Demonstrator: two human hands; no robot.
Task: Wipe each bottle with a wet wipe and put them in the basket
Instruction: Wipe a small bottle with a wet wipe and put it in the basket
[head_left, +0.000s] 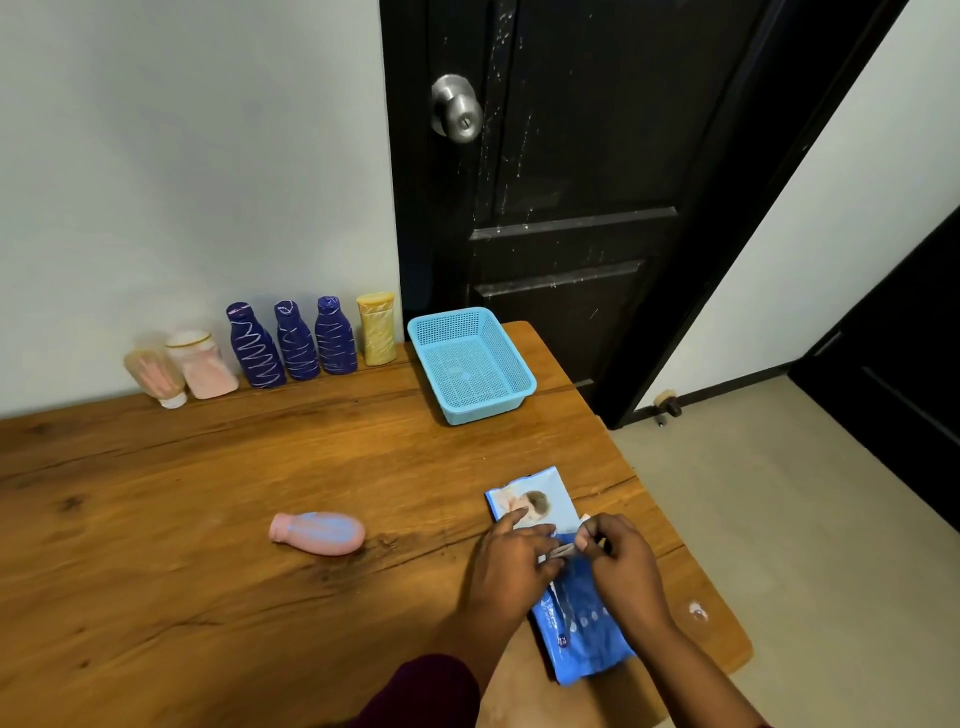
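The wooden table (208, 467) carries everything within one reach. The blue basket (470, 364) sits at its far right corner with nothing in it, so no bottle is finished yet. A row of bottles (296, 343) stands against the wall to the basket's left, probably parked there as the waiting queue. The pack of wipes (582, 623) lies flat at the near right edge, directly in front of the person. A pink bottle (318, 532) lies on its side well to the pack's left, apparently pulled out as the first to be cleaned. The left hand (511, 566) presses on the pack with its fingers spread over the top, likely to hold it down. The right hand (623, 566) has its thumb and fingertips pinched together on a pale flap (563, 551) at the opening. That flap could be the seal or the first wipe; it is too small and too covered to tell. Both hands hide the opening, the left thumb is out of sight, and the two leftmost bottles are blurred.
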